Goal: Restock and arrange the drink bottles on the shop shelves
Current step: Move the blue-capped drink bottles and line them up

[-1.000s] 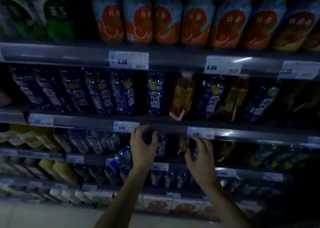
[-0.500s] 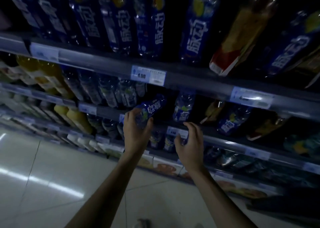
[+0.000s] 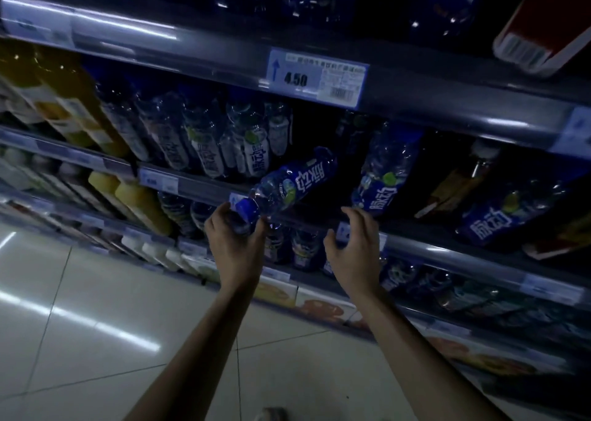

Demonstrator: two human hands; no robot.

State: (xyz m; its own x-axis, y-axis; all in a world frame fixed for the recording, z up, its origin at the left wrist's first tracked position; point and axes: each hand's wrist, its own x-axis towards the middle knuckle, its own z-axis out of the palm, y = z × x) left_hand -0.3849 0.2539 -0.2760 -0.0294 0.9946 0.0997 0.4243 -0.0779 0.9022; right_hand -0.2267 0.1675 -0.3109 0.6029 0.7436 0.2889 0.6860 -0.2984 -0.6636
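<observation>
You held one blue bottle by its cap end at the shelf.

Your left hand (image 3: 235, 241) was wrapped around the cap end of the blue bottle (image 3: 294, 183), which lay tipped over the shelf edge (image 3: 204, 190) with its bottom pointing into the dark gap. Your right hand (image 3: 353, 248) was beside it, fingers spread, holding nothing, just under another blue bottle (image 3: 383, 174).
</observation>
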